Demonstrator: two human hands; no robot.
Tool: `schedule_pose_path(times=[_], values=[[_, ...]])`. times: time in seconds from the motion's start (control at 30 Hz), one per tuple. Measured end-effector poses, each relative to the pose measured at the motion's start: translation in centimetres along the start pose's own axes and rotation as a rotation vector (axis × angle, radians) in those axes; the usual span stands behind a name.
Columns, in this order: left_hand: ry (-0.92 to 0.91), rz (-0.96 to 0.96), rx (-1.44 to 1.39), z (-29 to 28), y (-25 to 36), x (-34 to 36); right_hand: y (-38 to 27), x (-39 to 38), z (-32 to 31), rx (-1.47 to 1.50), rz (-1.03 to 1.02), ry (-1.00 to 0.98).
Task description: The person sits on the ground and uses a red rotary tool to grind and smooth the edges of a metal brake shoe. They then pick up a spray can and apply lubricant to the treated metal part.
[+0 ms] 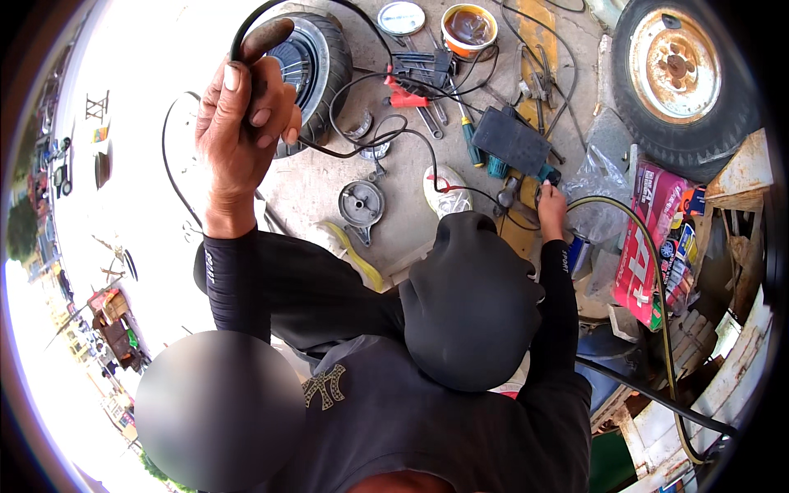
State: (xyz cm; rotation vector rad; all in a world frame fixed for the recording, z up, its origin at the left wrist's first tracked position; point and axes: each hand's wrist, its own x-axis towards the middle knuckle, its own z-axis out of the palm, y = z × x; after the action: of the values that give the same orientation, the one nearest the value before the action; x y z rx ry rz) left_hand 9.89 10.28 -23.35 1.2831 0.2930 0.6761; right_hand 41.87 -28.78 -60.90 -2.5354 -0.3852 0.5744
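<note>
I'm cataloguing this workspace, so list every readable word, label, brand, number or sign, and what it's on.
I won't copy printed wording, only place it:
Pink-red package: large white lettering.
Left sleeve: small pale lettering.
Right sleeve: small pale lettering.
Dark shirt: gold emblem.
Small colourful packets: print too small to read.

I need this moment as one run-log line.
left hand: gripping long black cable | right hand: near flat black rectangular block, hold unclear | on ground: round grey metal cover
</note>
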Motion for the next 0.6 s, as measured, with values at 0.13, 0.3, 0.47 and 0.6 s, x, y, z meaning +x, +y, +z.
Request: schedule_pose_path(times=[0.13,0.3,0.47,0.6], values=[[0.113,-0.160,0.317,0.7,-2.8,2.2,-2.0,-1.3,0.0,-0.182,0.001,0.076],[0.198,-0.218,-0.060,-0.7,-7.1,4.9,-3.3,-2.1,0.4,-0.263,-0.141,0.378],[0.222,-0.387,-0.344,-2.3,-7.0,6.3,-19.9,-6.7,-1.8,0.058,-0.729,0.321],[0.148,-0.366,-0.121,-0.9,-5.1,5.7,-28.1,-5.2,2.4,0.220,-0.788,-0.275]])
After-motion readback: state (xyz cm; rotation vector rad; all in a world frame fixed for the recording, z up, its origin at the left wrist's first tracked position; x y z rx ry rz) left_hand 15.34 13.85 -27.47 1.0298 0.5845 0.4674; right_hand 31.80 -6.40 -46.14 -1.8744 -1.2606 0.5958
